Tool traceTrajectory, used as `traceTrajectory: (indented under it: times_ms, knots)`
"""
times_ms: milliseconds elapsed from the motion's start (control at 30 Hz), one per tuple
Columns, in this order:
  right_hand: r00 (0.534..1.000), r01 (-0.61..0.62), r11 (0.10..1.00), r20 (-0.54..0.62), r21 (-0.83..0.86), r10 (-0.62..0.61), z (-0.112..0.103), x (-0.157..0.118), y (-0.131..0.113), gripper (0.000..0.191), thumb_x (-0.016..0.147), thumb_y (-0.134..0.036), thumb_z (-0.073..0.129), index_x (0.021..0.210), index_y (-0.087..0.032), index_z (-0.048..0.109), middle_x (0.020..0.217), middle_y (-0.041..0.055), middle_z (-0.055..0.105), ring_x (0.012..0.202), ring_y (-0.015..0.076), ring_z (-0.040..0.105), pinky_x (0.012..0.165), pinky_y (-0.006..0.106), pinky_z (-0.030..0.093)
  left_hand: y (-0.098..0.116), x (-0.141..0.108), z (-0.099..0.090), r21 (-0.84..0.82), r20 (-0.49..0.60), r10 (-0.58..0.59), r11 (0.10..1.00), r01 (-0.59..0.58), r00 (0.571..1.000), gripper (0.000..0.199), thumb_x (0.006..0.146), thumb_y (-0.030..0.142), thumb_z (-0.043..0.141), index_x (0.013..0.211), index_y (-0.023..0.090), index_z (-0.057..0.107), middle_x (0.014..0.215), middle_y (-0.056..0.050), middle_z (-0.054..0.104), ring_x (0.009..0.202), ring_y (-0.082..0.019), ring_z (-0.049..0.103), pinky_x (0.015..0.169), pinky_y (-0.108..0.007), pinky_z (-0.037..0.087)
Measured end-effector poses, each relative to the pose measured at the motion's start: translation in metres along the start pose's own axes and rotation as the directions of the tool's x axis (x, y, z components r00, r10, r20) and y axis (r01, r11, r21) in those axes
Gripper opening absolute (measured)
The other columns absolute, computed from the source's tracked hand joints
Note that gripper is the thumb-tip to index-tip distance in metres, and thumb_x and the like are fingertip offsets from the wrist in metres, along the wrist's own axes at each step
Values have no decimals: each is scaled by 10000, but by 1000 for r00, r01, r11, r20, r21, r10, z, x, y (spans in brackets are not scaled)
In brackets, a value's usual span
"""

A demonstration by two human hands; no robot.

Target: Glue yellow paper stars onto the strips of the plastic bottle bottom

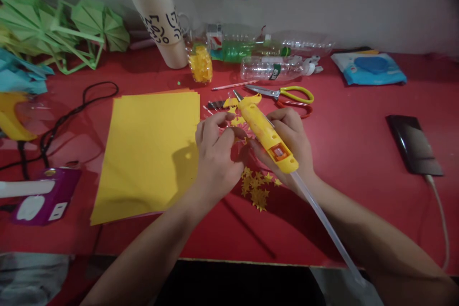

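Observation:
My right hand (294, 146) is wrapped round a yellow hot glue gun (263, 126), its metal nozzle pointing away from me. A long clear glue stick (324, 222) runs out of its back end. Close by on the left, my left hand (218, 153) has thumb and forefinger bent together near my right fingertips; whatever they pinch is hidden. Small yellow paper stars (235, 117) show just past my fingers, around what looks like clear plastic. A loose heap of yellow stars (258, 189) lies on the red table below my hands.
Yellow paper sheets (150, 153) lie left. Beyond my hands are scissors (296, 93), a pencil (233, 85), plastic bottles (263, 68) and a white tumbler (161, 19). A wipes pack (369, 68) and a cabled black device (414, 143) lie right; a purple box (48, 196) sits left.

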State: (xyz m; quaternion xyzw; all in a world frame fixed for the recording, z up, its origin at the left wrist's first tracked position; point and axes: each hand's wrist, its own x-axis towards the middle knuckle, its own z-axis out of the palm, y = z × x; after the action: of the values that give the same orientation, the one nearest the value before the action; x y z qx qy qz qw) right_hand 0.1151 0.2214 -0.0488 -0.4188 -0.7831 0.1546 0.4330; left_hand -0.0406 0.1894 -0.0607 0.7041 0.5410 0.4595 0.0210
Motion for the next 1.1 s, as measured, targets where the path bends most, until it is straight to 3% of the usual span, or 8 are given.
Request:
traceTrajectory:
  times_ms: [400,600,800,967,1100]
  knots:
    - [1000,-7,999,-2,34,7,0,2,0,228,832,-300,680,723,-230,492,889,22,536,830,191,523,703,376,424,-2,-1,3,-2,-5,3,1000,-3,1000,224,764,88,675,889,235,562,1171,-65,575,1093,-255,544,920,-451,477]
    - [998,-44,996,-32,75,46,-6,5,-2,250,825,-322,693,700,-241,492,877,23,519,824,190,534,699,367,460,-4,2,-2,44,-32,29,999,-28,999,141,825,211,690,924,228,591,1151,-98,582,1067,-268,552,912,-461,472]
    - [992,-16,995,-119,102,28,-2,6,1,296,846,-414,657,679,-248,478,838,18,517,777,183,542,663,367,482,-4,4,-9,102,-71,77,992,-70,994,296,786,164,683,1062,244,609,1166,-88,601,1045,-272,560,922,-467,447]
    - [998,-61,993,-23,100,64,-7,6,-2,272,841,-339,677,673,-241,486,847,17,522,796,178,551,681,365,500,-5,4,-12,70,-68,174,983,-170,982,330,784,87,619,1054,266,682,1209,-93,593,1084,-294,549,913,-481,407]
    - [999,-36,994,-28,103,39,-9,6,-3,281,850,-351,676,675,-239,487,837,12,517,786,173,550,671,353,495,-5,2,-11,107,-49,187,978,-181,981,239,802,102,630,981,241,709,1206,-112,598,1086,-299,552,906,-487,408]
